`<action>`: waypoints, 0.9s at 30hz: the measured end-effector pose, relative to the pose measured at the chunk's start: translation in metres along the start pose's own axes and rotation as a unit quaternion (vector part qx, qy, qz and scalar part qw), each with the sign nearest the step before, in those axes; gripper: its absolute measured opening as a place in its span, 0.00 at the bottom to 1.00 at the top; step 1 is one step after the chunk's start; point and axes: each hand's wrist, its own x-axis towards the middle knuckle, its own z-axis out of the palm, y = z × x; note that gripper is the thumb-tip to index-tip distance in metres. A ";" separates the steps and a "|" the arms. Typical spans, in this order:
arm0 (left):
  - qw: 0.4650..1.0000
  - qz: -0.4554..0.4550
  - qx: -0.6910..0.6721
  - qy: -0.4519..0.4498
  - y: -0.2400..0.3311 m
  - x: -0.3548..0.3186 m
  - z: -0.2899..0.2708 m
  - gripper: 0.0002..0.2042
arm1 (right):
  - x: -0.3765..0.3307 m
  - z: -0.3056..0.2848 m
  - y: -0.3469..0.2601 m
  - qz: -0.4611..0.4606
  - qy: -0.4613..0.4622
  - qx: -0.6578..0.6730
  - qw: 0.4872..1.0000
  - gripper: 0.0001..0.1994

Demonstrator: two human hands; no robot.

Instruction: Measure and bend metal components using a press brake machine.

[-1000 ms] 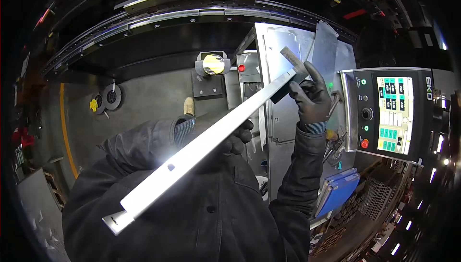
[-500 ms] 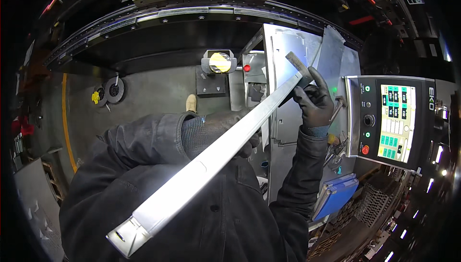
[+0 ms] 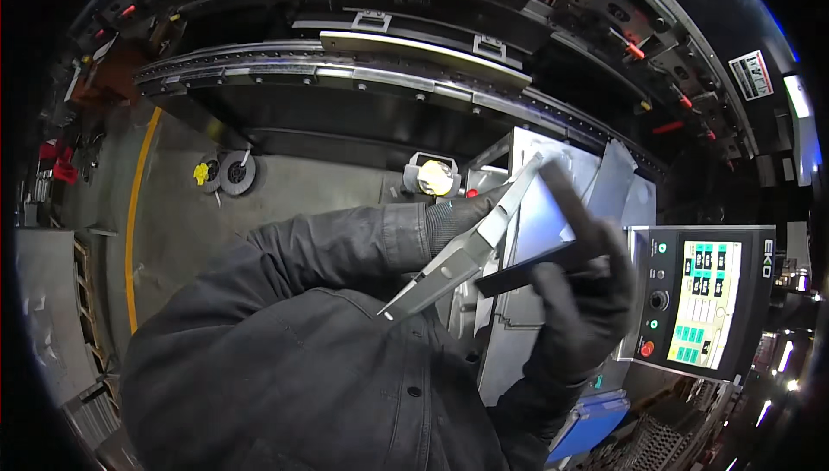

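Grey floor, left of frame. My left hand grips a metal strip, bends already made; my right hand clasps a dark square, contact with the strip unconfirmed.

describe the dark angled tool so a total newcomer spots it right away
Find the lit control panel at the right, then look just left to the gloved right grip. It holds the dark angled tool, one arm slanting up, the other pointing left. Its dark colour and bent shape set it apart from the long, pale metal strip beside it.
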 end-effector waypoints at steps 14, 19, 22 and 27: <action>0.952 0.137 0.271 -0.044 0.001 0.015 0.017 0.11 | 0.005 0.024 0.001 0.051 -0.094 0.025 0.994 0.30; 0.928 0.161 0.334 -0.024 -0.001 0.015 0.013 0.13 | 0.008 0.021 0.003 0.072 -0.109 0.034 0.991 0.30; 0.912 0.171 0.371 -0.015 -0.001 0.013 0.011 0.14 | 0.008 0.022 0.009 0.088 -0.094 0.035 0.991 0.30; 0.884 0.179 0.433 -0.004 0.000 0.011 0.009 0.16 | 0.011 0.021 0.007 0.111 -0.107 0.029 0.988 0.29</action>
